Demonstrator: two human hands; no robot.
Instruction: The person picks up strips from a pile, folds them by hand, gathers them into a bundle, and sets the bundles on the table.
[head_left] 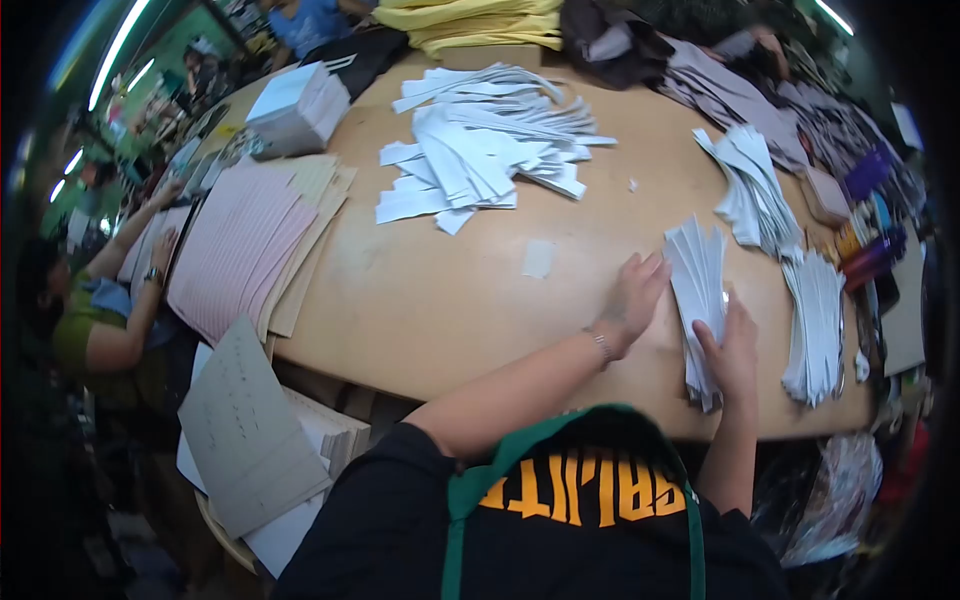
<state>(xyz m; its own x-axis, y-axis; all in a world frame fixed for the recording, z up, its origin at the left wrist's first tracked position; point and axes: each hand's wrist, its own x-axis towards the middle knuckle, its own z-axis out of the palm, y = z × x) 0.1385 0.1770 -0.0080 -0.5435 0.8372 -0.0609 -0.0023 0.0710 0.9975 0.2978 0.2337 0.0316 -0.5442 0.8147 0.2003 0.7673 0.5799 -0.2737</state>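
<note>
The right hand (pixel 735 345) lay along the near right side of a bundle of white strips (pixel 697 265), thumb over its face and fingers loosely extended by its edge; whether it pinched the strips or only steadied them, the view did not tell. The left hand (pixel 635 305) was loosely open, nothing held in it, its fingertips at the bundle's left edge, contact unclear; the bundle lay lengthwise between the two hands on the wooden table (pixel 420 310).

As for progress, the work looked partly done: besides the bundle at the hands, two gathered groups of like strips lay to the right of the grip, an upper bundle (pixel 748 190) farther off and a lower bundle (pixel 815 325) just beyond the right hand, their ends nearly meeting; what seemed left was the loose heap of white strips (pixel 480 145), ahead and to the left of the grip, its pieces crossing at many angles; the bundle between the hands fanned at its far end, so its edges looked not fully evened.
</note>
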